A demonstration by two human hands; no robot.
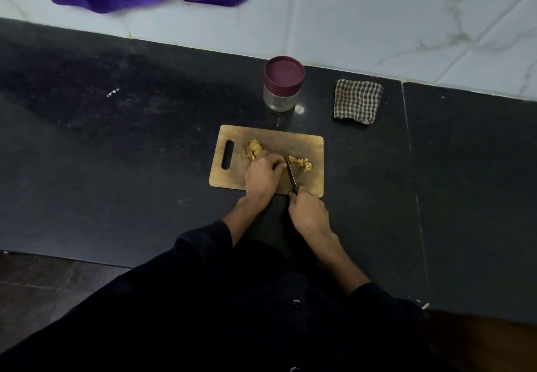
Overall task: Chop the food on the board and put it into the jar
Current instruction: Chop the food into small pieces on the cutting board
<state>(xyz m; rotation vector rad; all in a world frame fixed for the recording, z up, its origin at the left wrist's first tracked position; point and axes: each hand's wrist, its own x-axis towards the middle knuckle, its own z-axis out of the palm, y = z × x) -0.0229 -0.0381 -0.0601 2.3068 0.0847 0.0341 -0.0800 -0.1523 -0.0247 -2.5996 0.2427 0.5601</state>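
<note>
My left hand [263,175] pinned the uncut food [254,148] on the wooden board [229,180] with curled fingers, while my right hand [308,212] gripped the knife [291,172] handle, blade down beside the cut pieces [302,164]. The yellow pieces looked light, small and apt to scatter, so I judged scooping them together safest. The lidded jar [283,84] stood just beyond the board's far edge on open counter [116,154], the checked cloth [358,101] well apart.

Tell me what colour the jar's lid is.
The lid on the jar is dark maroon, seen from the head view.
</note>
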